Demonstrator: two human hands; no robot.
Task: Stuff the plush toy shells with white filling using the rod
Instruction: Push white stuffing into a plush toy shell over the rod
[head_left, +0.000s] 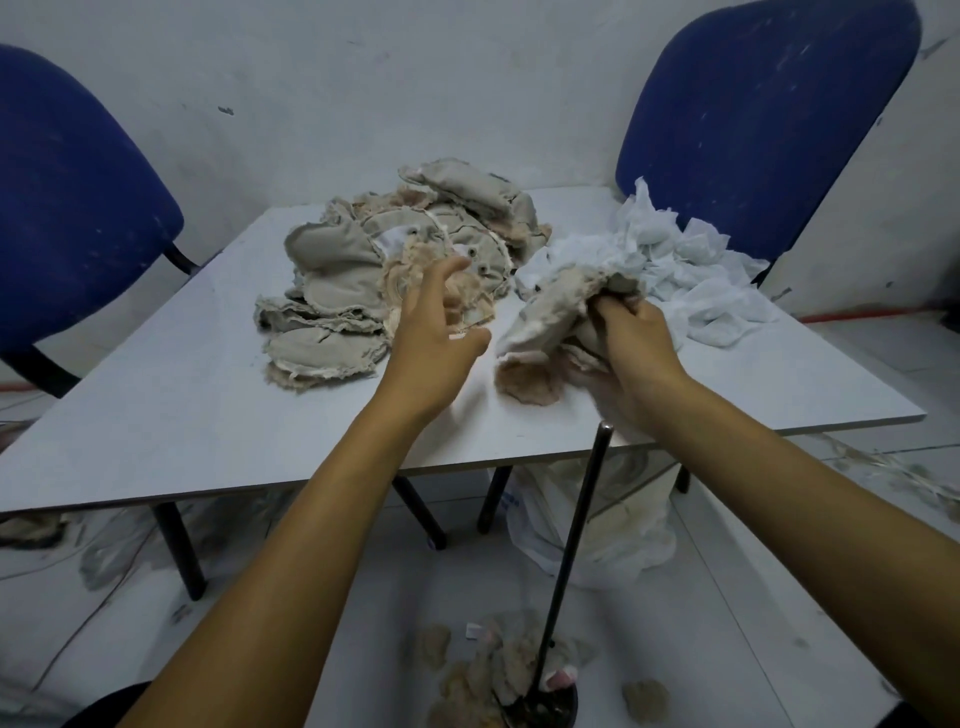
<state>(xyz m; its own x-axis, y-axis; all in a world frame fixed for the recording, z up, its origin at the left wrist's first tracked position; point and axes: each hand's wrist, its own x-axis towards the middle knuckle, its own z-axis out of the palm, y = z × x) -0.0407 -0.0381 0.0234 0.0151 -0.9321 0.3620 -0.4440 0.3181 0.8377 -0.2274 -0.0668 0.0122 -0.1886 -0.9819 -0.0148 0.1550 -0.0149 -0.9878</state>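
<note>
One plush shell (561, 312) was gripped by the right hand (631, 345), fingers curled into its fabric, right of frame centre above the table (208, 415). The left hand (434, 332) was held with fingers loosely spread, nothing in it, just before the shell pile (395, 265) at centre. White filling (691, 265) was heaped at right. The rod (576, 540) stood upright at lower centre, untouched.

Risks judged: the rod could be knocked by the right forearm; the shell's opening could be lost in the bunched fabric. The opening was hidden; the rod's base was cut off by the frame edge.
</note>
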